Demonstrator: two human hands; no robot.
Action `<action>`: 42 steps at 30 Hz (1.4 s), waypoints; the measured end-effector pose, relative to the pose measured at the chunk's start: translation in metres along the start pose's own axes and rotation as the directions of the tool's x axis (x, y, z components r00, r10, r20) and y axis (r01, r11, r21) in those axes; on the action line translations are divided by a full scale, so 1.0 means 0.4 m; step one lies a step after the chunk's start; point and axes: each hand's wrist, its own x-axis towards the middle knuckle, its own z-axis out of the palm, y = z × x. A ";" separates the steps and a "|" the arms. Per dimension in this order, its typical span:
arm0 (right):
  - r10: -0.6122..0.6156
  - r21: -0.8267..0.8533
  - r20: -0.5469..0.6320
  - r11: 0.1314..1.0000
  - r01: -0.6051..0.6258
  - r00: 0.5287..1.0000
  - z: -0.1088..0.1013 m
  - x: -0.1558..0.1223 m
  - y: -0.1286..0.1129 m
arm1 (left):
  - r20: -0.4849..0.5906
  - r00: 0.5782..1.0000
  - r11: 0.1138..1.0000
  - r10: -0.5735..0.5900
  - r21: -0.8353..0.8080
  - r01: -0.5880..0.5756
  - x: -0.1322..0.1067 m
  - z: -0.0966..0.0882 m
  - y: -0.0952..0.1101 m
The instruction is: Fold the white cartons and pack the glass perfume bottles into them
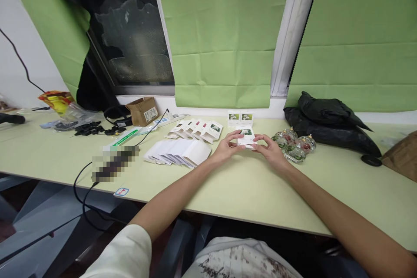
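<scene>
Between both hands is a small white box (246,135) with a dark green picture on its face, held just above the table. My left hand (227,147) grips its left side, fingers on top and thumb toward the near edge. On the right side, my right hand (269,151) holds it the same way. Behind it, two white boxes with green pictures (240,118) stand upright against the window ledge. To the left lie a fanned stack of plain white flat boxes (179,153) and a row of printed flat boxes (197,130). Clear ornaments (295,145) sit beside my right hand.
Black plastic bags (329,124) and a brown paper package (402,156) lie at the right. An open cardboard box (142,111), black small parts (91,129) and plastic bags are at the left. A black cable (78,178) hangs over the table's front edge.
</scene>
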 end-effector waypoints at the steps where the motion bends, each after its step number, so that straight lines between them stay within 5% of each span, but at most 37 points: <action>1: 0.001 -0.002 0.005 1.000 -0.001 1.000 0.001 0.000 0.000 | 0.004 1.000 1.000 -0.003 -0.001 0.003 0.000 -0.001 0.000; 13: -0.173 -0.195 -0.059 0.968 0.158 0.983 0.000 -0.001 0.019 | -0.019 0.990 0.986 0.138 0.097 -0.136 -0.003 0.016 -0.004; 20: -0.217 -0.322 0.103 0.916 0.239 0.971 -0.022 0.000 0.010 | -0.010 0.989 0.981 0.144 0.136 -0.142 -0.013 0.008 0.024; 28: -0.450 -0.599 0.222 0.637 0.485 0.865 0.000 -0.023 -0.028 | -0.221 0.974 0.994 -0.046 -0.108 0.023 0.003 0.023 -0.008; 31: -0.320 -0.621 0.243 0.674 0.400 0.916 -0.001 -0.028 -0.039 | -0.180 0.981 0.996 -0.072 -0.063 0.061 0.006 0.006 -0.019; 34: -0.269 -0.662 0.132 0.693 0.287 0.954 -0.020 -0.019 -0.042 | -0.125 0.992 0.989 0.022 0.146 -0.003 0.000 -0.010 -0.012; 38: -0.417 -0.768 -0.044 0.595 0.236 0.908 -0.057 -0.002 -0.053 | -0.047 0.994 0.939 0.104 0.334 -0.082 -0.008 -0.020 -0.003; 42: -0.533 -0.890 -0.081 0.419 0.180 0.842 -0.105 0.010 -0.089 | -0.102 0.989 0.915 0.110 0.400 -0.060 0.001 -0.027 -0.029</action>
